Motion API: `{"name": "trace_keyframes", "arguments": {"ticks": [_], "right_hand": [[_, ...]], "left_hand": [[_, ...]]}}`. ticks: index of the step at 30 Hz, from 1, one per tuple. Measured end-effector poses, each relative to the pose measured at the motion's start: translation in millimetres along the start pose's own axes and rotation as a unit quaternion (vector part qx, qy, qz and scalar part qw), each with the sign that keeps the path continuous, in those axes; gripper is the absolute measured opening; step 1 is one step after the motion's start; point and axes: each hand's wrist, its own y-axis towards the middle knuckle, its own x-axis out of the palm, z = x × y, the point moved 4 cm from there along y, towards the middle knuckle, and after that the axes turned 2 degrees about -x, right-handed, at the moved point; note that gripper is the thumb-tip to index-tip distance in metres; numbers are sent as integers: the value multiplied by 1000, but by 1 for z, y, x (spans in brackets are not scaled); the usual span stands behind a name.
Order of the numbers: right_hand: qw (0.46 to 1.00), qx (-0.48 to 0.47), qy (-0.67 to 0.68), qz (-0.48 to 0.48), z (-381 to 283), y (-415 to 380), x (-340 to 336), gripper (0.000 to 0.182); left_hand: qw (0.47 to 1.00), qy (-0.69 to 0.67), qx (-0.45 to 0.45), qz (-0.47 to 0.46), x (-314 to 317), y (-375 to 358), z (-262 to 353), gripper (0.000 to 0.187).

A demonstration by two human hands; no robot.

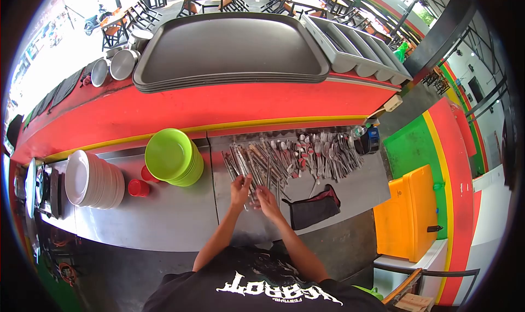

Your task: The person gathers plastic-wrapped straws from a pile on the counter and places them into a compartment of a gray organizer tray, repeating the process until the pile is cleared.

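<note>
Dark and silvery chopsticks [257,162] lie heaped on the steel counter in front of me, beside a wide spread of metal spoons and forks [322,153]. At the near end of that heap, my left hand [240,190] is closed round a few chopsticks, one tip showing below the fingers. My right hand [267,202] is close beside it, fingers loosely bent and apart; nothing clearly shows in its grasp. To the right of my hands rests a black cloth pouch [314,210] with red trim.
Green bowls [169,156], red cups [139,188] and stacked white plates [79,178] stand left on the counter [164,219]. Dark trays [229,47], metal pots [123,64] and a grey cutlery holder [355,47] sit on the red ledge. A yellow bin [404,213] is at right.
</note>
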Motion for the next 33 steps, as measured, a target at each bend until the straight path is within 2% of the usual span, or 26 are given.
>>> {"name": "trace_keyframes", "arguments": {"ticks": [3,7,9,10,13,14,17,18,22,25,28,32,33], "right_hand": [[975,124,181,26,14,-8,-6,37],[971,84,220,28,-1,-16,-16,29],[978,75,185,64,-5,-17,-26,28],[980,72,168,81,-5,-17,-31,28],[989,23,100,108,-11,-17,-45,30],[991,26,103,86,-11,-20,-49,31],[994,41,98,31,-11,-32,-59,34],[995,50,87,22,-11,-38,-60,37],[994,62,92,-19,-8,-60,-63,38],[992,57,107,-38,-12,-70,-67,37],[990,83,99,-47,-24,-71,-75,35],[987,145,31,-65,-31,-68,-94,32],[990,126,31,-53,-36,-68,-99,30]], "left_hand": [[999,25,-23,3,22,-15,7,39],[997,56,33,-52,43,-16,-16,36],[995,29,50,-78,59,-25,-21,35],[992,-29,64,-102,70,-28,-20,30],[988,-50,20,-142,86,-31,1,29],[990,3,-2,-144,87,-29,14,25],[984,-134,45,-111,101,-7,45,26],[979,-190,-8,-79,103,-4,59,28],[986,-128,75,-81,100,17,80,30],[988,-67,70,-122,107,20,61,36],[992,-66,36,-97,120,4,37,49],[995,-96,-2,-29,131,-7,14,51],[995,-99,-12,-15,134,-12,15,49]]}}
